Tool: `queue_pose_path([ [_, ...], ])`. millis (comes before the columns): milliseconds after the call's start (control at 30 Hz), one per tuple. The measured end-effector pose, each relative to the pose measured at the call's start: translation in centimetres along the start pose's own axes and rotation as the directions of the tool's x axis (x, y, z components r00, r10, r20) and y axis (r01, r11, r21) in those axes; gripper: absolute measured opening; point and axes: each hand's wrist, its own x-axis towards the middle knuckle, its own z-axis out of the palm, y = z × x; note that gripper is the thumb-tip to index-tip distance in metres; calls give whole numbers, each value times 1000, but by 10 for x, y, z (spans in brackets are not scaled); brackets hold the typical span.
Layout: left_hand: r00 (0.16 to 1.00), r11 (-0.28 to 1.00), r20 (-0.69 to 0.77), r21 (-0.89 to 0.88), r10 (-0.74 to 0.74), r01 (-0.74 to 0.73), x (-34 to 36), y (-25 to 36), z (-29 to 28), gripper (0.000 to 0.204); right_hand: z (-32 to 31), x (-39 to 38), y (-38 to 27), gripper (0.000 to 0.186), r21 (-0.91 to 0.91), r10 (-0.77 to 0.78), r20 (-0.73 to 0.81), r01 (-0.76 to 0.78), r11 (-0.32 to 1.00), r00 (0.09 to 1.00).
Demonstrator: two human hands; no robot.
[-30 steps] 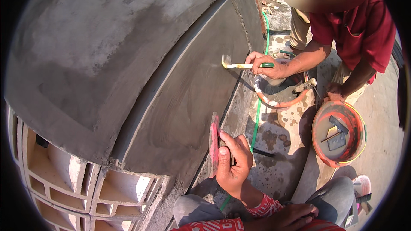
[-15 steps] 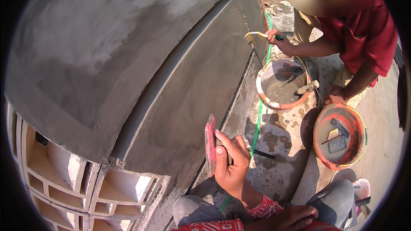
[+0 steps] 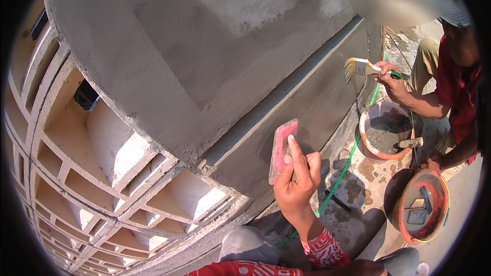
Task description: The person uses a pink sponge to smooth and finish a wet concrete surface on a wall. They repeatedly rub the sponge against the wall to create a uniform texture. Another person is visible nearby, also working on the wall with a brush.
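Note:
My right hand is raised in front of the wall, closed round a small pink float caked with grey mortar. Its thumb and forefinger press along the float's edge, which stands tilted upright. The float appears to overlap the lower strip of the grey plastered wall; whether it touches the plaster, I cannot tell. Along the bottom edge, in shadow, lies my left hand, near my lap below the right sleeve; its fingers are largely cut off from view.
At right, a co-worker holds a wide brush by the wall. Below stand a bucket of murky water and an orange-rimmed bucket holding tools. A green hose runs along the ground. Openwork blocks fill the left.
My view has swung left, showing more of the openwork blocks. My right hand still holds the float, whose broad pink side now shows more. The co-worker's brush remains raised.

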Motion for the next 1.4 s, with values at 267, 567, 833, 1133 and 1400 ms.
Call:
queue_pose_path([
  [267,995,994,28,60,93,-94,-2,11,-9,22,6,-81,-29,52,-84,-165,124,176,981,978],
  [567,995,1000,97,14,-12,11,5,20,-19,25,11,-53,-27,57,-20,-271,98,275,961,957],
  [833,992,999,122,40,6,-11,1,5,-8,25,12,-19,9,55,-64,-85,23,87,994,996],
  [1133,996,998,80,52,-24,20,9,17,-12,22,10,-53,36,55,-120,-38,-63,30,992,997],
  [1400,991,999,132,43,-2,-4,11,7,-13,21,7,-87,29,51,-81,-11,13,12,997,1000],
])
